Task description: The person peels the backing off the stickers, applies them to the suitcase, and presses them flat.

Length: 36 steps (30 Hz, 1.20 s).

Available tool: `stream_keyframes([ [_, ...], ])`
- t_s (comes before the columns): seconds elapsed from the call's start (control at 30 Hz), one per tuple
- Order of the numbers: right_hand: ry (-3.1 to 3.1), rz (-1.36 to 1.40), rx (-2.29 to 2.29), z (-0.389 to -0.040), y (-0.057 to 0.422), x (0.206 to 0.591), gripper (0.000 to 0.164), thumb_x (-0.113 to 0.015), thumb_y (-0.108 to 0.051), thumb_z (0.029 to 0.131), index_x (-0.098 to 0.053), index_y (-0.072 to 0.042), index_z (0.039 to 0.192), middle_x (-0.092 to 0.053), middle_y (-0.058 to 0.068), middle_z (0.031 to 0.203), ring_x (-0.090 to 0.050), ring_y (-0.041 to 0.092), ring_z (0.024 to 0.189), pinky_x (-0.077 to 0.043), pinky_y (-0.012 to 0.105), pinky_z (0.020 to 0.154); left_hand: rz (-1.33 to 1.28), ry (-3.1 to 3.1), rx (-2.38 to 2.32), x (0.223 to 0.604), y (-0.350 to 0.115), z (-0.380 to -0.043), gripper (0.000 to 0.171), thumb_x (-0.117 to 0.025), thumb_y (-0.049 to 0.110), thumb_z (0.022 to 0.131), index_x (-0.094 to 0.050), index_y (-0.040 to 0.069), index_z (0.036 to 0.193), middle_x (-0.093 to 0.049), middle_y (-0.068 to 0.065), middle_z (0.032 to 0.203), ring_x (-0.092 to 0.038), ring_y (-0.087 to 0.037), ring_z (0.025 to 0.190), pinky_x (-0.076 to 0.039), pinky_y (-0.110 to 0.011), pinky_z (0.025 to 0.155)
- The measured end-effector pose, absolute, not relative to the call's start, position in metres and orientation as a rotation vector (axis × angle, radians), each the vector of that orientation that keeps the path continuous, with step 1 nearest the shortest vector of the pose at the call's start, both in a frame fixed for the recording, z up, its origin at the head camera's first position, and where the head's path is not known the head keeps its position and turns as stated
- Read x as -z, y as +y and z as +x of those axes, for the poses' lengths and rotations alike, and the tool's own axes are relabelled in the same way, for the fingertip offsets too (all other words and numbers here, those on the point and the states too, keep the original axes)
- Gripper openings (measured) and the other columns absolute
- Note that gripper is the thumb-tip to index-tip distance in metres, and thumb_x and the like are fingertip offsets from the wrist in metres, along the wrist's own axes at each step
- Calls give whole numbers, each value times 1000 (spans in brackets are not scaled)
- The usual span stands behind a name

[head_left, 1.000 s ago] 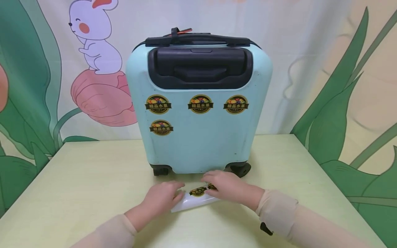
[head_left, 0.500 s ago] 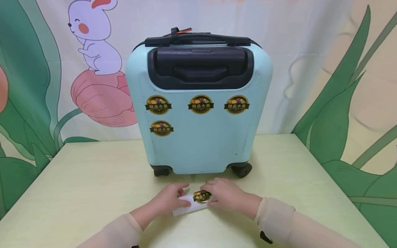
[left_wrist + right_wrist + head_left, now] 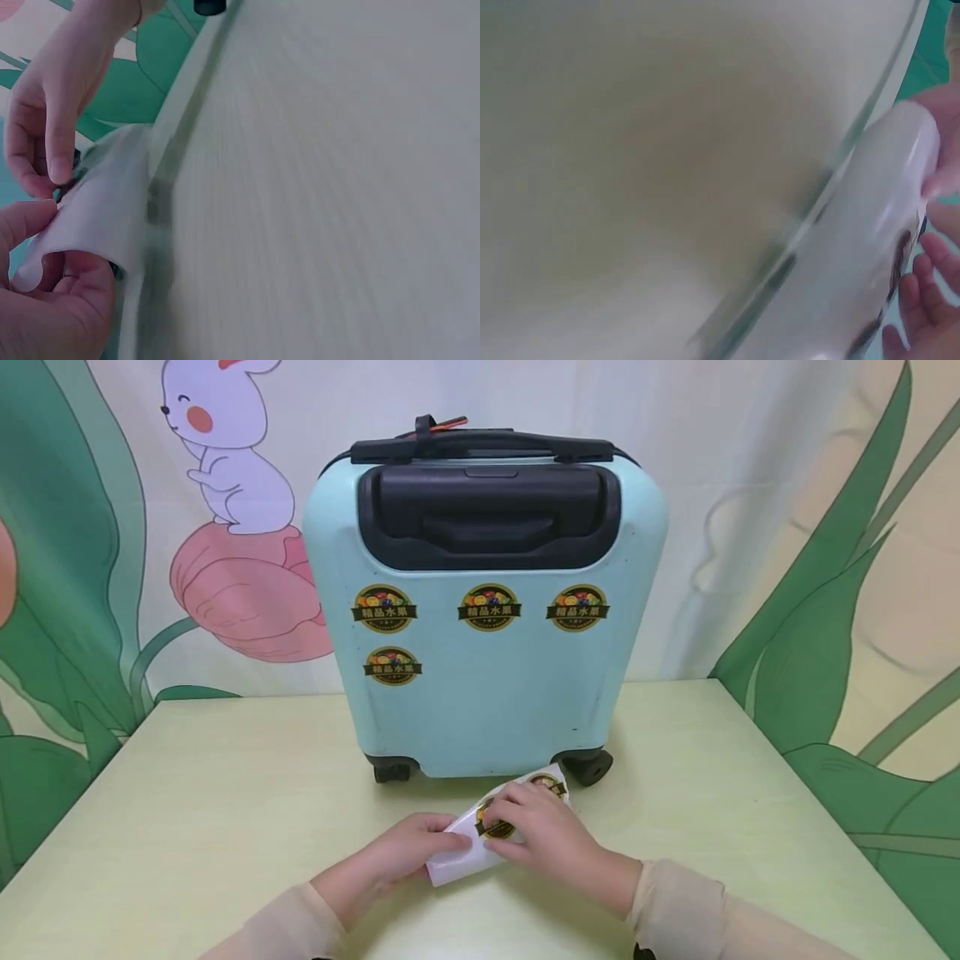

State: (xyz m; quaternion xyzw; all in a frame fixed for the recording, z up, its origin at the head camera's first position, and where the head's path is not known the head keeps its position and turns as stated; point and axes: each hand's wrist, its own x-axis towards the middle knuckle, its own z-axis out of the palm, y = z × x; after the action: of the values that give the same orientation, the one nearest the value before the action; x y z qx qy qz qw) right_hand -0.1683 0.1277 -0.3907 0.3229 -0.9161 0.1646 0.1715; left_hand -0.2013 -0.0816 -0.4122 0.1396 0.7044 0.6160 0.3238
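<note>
In the head view a strip of white backing sheet (image 3: 448,870) bends up off the table before the suitcase. It carries round black-and-gold fruit stickers (image 3: 551,783). My left hand (image 3: 405,853) grips the sheet's left end, thumb on top. My right hand (image 3: 551,835) has its thumb and fingers at a sticker (image 3: 495,828) on the sheet's middle. The left wrist view shows the right thumb and index finger (image 3: 60,169) pinching at the dark sticker edge, while the sheet (image 3: 105,206) curls over the left hand (image 3: 67,315).
A light blue suitcase (image 3: 487,710) stands upright on the pale wooden table (image 3: 225,810). Several matching stickers (image 3: 489,607) are on its front: three in a row, one below at left. A curtain (image 3: 750,527) printed with plants and a rabbit hangs behind.
The sheet has been lifted and tilted, its right end rising toward the suitcase. The left hand has taken a firmer grip on the left end; the right fingers have moved onto the middle sticker.
</note>
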Motion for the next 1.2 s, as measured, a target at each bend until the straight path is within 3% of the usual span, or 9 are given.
stream_keyframes([
  [0.3, -2620, 873, -493, -159, 125, 391, 18, -76, -27, 76, -72, -17, 90, -63, -7, 89, -58, 11, 85, -46, 31, 77, 321, 1654, -1700, 412, -74, -192, 34, -56, 17, 90, -56, -9, 113, -64, -8, 92, -62, -16, 79, -52, -30, 67],
  [0.53, -2633, 828, -495, -153, 128, 392, 16, -75, -25, 78, -71, -16, 90, -64, -7, 90, -60, 12, 88, -47, 33, 80, 317, 1658, -1773, 415, -70, -188, 39, -57, 8, 86, -52, -12, 120, -64, -9, 96, -62, -19, 83, -53, -34, 72],
  [0.73, -2577, 845, -451, -152, 129, 394, 16, -75, -27, 76, -72, -15, 87, -65, -7, 87, -61, 11, 82, -49, 30, 74, 315, 1661, -1814, 419, -67, -185, 40, -56, 6, 87, -50, -12, 123, -66, -11, 100, -64, -19, 84, -53, -32, 73],
  [1.03, -2506, 888, -407, -151, 129, 397, 8, -76, -21, 76, -71, -15, 78, -64, -8, 80, -61, 11, 79, -48, 29, 76, 313, 1637, -1840, 420, -66, -181, 35, -57, 5, 87, -54, -13, 117, -66, -10, 99, -63, -17, 85, -51, -30, 76],
  [1.2, -2484, 903, -379, -151, 129, 397, 15, -76, -28, 75, -71, -14, 77, -65, -7, 78, -62, 10, 76, -49, 29, 76, 294, 1658, -1813, 419, -65, -178, 29, -59, 8, 87, -59, -11, 109, -67, -7, 93, -63, -14, 81, -51, -26, 72],
])
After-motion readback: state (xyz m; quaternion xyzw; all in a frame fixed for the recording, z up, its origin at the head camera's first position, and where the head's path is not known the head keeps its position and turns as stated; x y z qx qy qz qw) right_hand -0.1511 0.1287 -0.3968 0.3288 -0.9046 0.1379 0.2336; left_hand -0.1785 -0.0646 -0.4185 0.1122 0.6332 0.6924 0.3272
